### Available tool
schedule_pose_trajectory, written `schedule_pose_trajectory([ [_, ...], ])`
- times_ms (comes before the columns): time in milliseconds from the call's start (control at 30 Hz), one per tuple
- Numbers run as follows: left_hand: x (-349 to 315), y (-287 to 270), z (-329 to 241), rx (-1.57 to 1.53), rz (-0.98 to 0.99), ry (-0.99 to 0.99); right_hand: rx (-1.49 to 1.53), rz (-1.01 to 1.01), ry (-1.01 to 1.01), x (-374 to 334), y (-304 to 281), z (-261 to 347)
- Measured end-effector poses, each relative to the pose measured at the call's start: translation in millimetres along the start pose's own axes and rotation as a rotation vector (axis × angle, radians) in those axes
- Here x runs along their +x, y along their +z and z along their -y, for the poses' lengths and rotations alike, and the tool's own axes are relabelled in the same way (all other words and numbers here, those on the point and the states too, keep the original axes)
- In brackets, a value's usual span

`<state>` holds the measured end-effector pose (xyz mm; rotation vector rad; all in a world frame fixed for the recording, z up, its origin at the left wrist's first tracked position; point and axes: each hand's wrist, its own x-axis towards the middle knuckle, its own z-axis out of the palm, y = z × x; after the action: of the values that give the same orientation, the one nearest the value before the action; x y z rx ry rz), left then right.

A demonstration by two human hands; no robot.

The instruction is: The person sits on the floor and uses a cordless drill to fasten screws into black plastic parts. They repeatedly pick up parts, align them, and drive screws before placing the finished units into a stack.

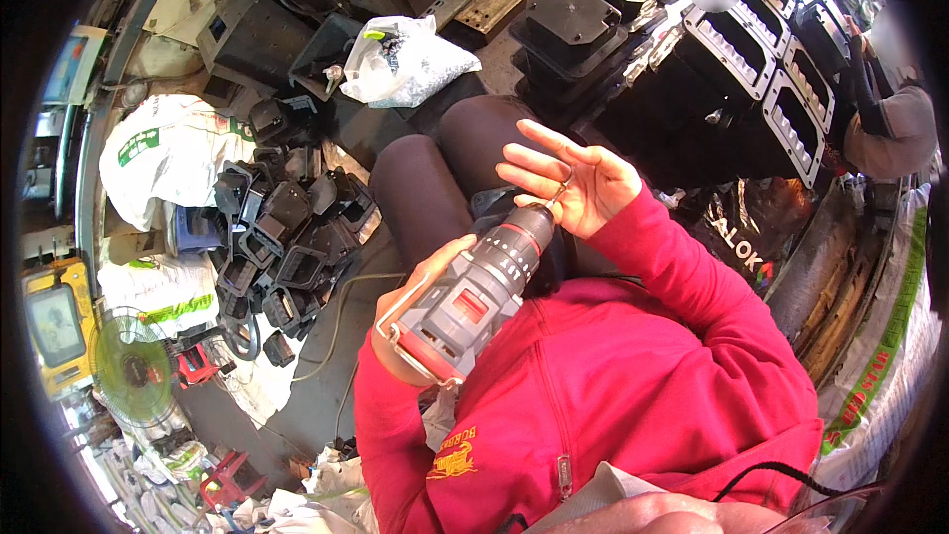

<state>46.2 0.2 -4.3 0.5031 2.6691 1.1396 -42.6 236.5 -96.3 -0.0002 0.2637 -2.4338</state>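
My left hand (pixel 415 287) grips the handle of a grey, black and red cordless drill (pixel 474 292), held in front of my chest and pointing up to the right. The drill's thin bit (pixel 560 193) touches the palm of my right hand (pixel 568 183), whose fingers are spread apart and hold nothing I can make out. Both arms wear red sleeves. My knees in dark trousers (pixel 435 168) lie beyond the drill.
A heap of black plastic housings (pixel 282 237) lies on the floor to my left. Stacked black moulded trays (pixel 732 69) stand ahead to the right. A clear bag of small parts (pixel 405 59), white sacks (pixel 168 153), a green fan (pixel 129 366) and another person's arm (pixel 880 119) surround me.
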Motion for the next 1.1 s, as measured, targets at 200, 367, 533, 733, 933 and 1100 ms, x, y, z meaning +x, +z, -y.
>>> schedule_pose_trajectory([
  [200,1.6,-1.8,-7.5,-0.192,-0.082,0.066,-0.093,-0.094,0.059,-6.3,-1.5,5.1],
  [367,-1.6,-9.1,-3.5,-0.315,-0.043,0.048,-0.285,-0.349,0.104,-20.8,-6.8,2.4],
  [533,-5.5,-10.0,-3.8,-0.509,0.004,-0.028,-0.294,-0.341,0.108,-19.5,-15.0,-1.0],
  [733,-8.6,-8.3,-2.7,-0.643,0.03,-0.104,-0.25,-0.397,0.117,-21.1,-14.3,-5.3],
  [933,-15.1,-4.7,1.3,0.048,-0.022,-0.068,-0.228,-0.38,0.143,-23.2,-16.1,-5.8],
  [1100,-17.1,-2.1,-4.9,-0.17,-0.002,-0.26,-0.24,-0.348,0.168,-23.4,-16.5,-6.6],
])
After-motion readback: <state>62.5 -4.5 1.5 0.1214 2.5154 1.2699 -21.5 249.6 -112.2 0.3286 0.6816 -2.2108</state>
